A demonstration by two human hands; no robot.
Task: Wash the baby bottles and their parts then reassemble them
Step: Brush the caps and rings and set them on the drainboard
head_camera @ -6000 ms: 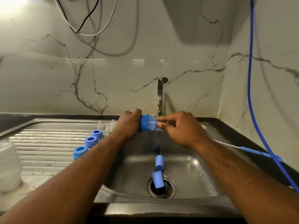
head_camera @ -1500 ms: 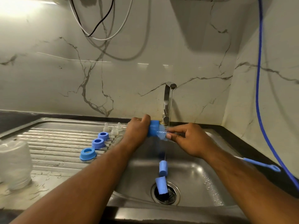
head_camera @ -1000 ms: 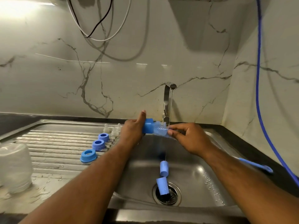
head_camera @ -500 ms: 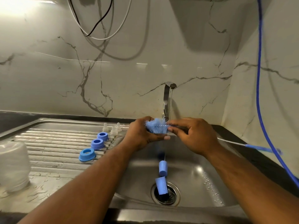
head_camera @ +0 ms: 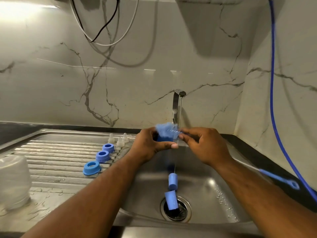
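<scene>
Over the sink basin [head_camera: 211, 189], my left hand [head_camera: 151, 146] grips a small blue bottle cap [head_camera: 164, 138], mostly hidden by my fingers. My right hand [head_camera: 204, 146] holds a bottle brush by its stem; the blue bristle head [head_camera: 167, 130] sits just above the cap, and the blue handle end [head_camera: 281, 179] sticks out to the right. A thin stream of water falls from the tap [head_camera: 177, 107]. Two more blue caps lie in the basin, one [head_camera: 172, 181] in the middle and one [head_camera: 171, 200] on the drain.
On the ribbed drainboard [head_camera: 56, 152] stand three blue collar rings [head_camera: 91, 167] in a row, with three clear teats [head_camera: 120, 140] behind them. An upturned clear bottle [head_camera: 12, 181] sits at the far left. A blue hose [head_camera: 274, 107] hangs along the right wall.
The brush head has come out of the cap and now sits above it. My left hand has turned the cap's opening upward and closed round it.
</scene>
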